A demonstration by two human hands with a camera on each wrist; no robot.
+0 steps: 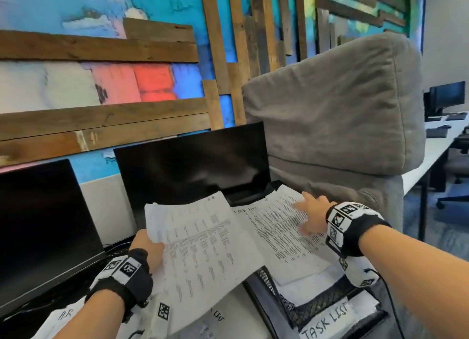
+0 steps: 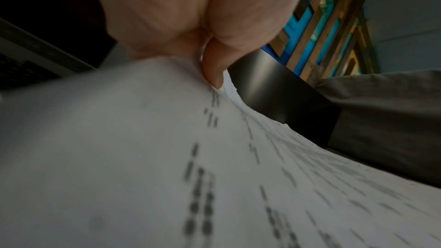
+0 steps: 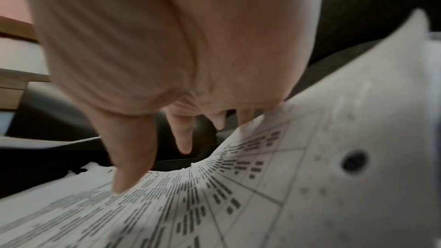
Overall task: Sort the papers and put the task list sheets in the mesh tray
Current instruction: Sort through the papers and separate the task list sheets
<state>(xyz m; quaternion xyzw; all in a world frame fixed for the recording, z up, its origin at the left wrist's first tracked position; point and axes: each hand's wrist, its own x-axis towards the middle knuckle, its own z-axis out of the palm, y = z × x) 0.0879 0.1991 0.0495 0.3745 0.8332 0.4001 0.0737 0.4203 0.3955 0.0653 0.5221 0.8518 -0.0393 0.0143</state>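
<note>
My left hand [image 1: 148, 247] grips the left edge of a stack of printed papers [image 1: 203, 247] raised over the desk; in the left wrist view the thumb [image 2: 214, 69] pinches that stack [image 2: 167, 157]. My right hand [image 1: 311, 218] lies flat with straight fingers on a task list sheet [image 1: 274, 227] on top of the black mesh tray [image 1: 291, 305], which carries a "TASK LIST" label [image 1: 326, 322]. In the right wrist view the fingers [image 3: 130, 176] touch the printed sheet [image 3: 214, 186].
Two dark monitors [image 1: 193, 168] [image 1: 43, 227] stand at the back of the desk. A grey cushioned chair back [image 1: 335, 115] rises right behind the tray. More papers, one marked "HR" [image 1: 64, 316], lie near the front edge.
</note>
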